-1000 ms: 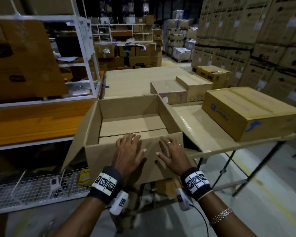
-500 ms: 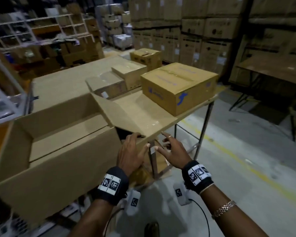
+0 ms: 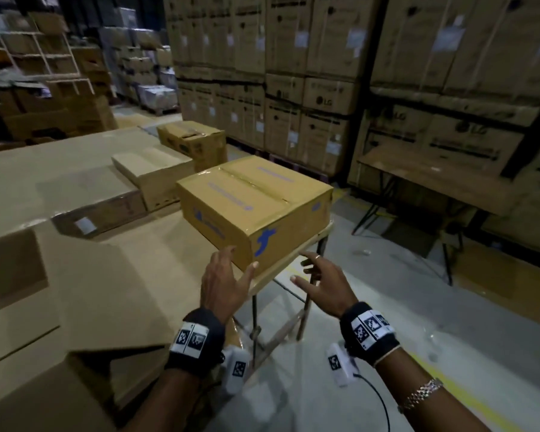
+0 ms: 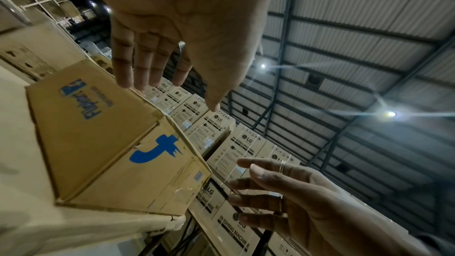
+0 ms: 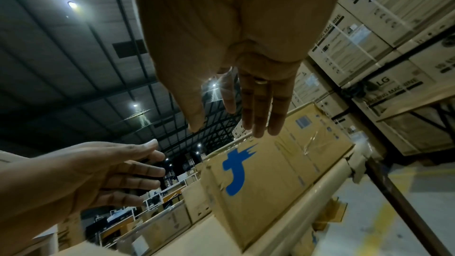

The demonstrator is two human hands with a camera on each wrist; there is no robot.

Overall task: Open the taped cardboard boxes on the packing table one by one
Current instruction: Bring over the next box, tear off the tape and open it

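A taped cardboard box (image 3: 256, 207) with a blue logo sits at the right end of the packing table (image 3: 279, 270); clear tape runs along its top seam. My left hand (image 3: 231, 269) is open, fingers spread, just at the box's near corner. My right hand (image 3: 309, 272) is open too, hovering past the table's edge to the right of that corner, holding nothing. In the left wrist view my left hand (image 4: 160, 65) hangs above the box (image 4: 103, 143), apart from it. The right wrist view shows my right hand (image 5: 246, 104) short of the box (image 5: 270, 172).
An opened box (image 3: 28, 307) with raised flaps fills the lower left. Behind stand a flat box (image 3: 106, 213), a small one (image 3: 153, 173) and a rumpled one (image 3: 194, 141). Stacked LG cartons (image 3: 293, 88) wall the back; another table (image 3: 434, 179) stands at right.
Both hands left the front wall of the opened box and moved right to the near corner of the taped box. The view swung right with them.
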